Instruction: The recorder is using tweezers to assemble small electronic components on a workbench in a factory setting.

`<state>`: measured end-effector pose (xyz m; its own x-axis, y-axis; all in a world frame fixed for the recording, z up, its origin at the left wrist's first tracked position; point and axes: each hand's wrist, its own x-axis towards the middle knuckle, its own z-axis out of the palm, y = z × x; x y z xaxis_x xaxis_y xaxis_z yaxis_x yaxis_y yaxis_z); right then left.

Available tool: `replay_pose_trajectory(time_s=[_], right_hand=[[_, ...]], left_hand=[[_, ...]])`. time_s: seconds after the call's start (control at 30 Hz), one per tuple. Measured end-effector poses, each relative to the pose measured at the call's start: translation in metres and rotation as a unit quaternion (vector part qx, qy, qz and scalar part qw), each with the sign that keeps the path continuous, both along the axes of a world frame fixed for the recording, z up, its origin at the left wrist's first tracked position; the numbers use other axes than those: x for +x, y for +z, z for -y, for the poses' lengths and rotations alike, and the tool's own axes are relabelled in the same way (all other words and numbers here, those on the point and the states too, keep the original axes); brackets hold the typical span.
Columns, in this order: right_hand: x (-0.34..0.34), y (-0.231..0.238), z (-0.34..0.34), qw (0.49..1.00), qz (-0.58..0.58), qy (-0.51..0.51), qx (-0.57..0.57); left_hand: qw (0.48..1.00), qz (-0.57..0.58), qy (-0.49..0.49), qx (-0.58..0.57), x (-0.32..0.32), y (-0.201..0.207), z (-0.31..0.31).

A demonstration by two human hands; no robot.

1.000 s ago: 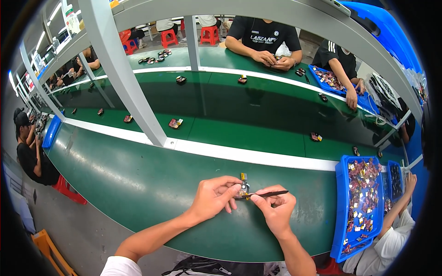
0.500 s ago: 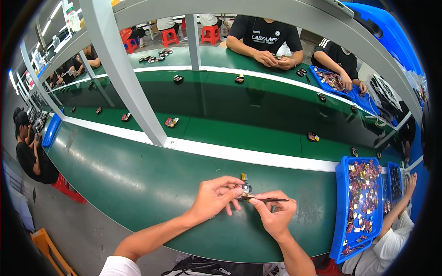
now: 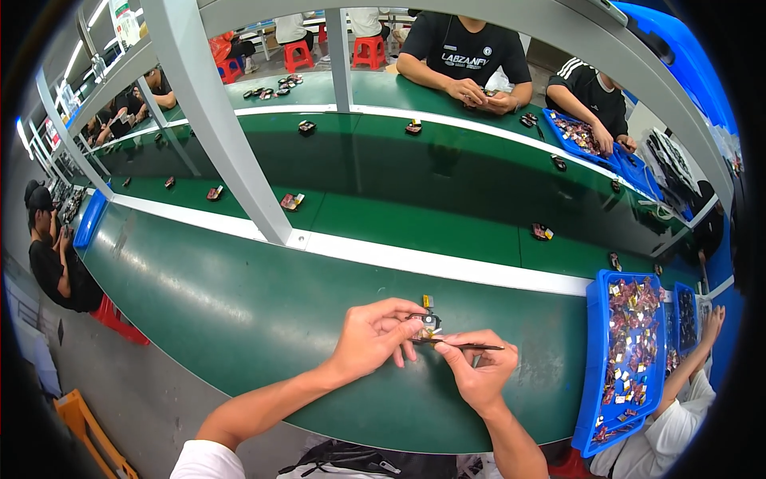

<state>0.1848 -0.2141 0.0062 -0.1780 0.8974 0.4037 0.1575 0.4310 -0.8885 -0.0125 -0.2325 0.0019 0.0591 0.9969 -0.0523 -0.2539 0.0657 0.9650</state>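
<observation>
"How far along?"
"Partway, I'd judge; the small dark-rimmed part (image 3: 432, 321) is over the desk (image 3: 239, 295), pinched in the left hand's (image 3: 371, 338) fingers; the right hand's (image 3: 482, 369) fingers grip a slim black tool (image 3: 480, 346), its tip by the part."
"What's left?"
"This one looks unfinished; the blue tray (image 3: 594, 359) holds many pieces; whether they're done, I can't tell."

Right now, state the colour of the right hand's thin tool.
The tool looks black, head view.

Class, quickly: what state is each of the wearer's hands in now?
Left hand: closed, holding a small dark-framed part.
Right hand: closed, holding a slim dark tool.
</observation>
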Motion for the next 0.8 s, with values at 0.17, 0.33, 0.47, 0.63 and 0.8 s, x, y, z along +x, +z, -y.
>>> replay_pose_trajectory(time_s=[0.17, 0.33, 0.47, 0.63, 0.8], right_hand=[[0.0047, -0.0023, -0.0012, 1.000, 0.004, 0.017, 0.005], [0.0038, -0.0005, -0.0018, 0.998, 0.020, 0.032, 0.048], [0.0005, -0.0004, -0.0005, 0.997, 0.027, 0.024, 0.073], [-0.0002, 0.0023, -0.0001, 0.998, 0.019, 0.021, 0.061], [0.0028, -0.0019, -0.0031, 0.994, 0.037, 0.032, 0.095]], left_hand=[[1.000, -0.005, -0.007, 0.003, 0.0007, -0.0021, 0.0007], [1.000, 0.011, -0.023, -0.009, -0.0010, -0.0041, -0.0007], [1.000, 0.009, -0.015, -0.007, -0.0001, -0.0058, -0.0004], [1.000, -0.002, 0.000, 0.006, 0.0006, -0.0039, 0.0002], [1.000, -0.002, 0.012, 0.007, 0.0041, -0.0086, 0.0000]])
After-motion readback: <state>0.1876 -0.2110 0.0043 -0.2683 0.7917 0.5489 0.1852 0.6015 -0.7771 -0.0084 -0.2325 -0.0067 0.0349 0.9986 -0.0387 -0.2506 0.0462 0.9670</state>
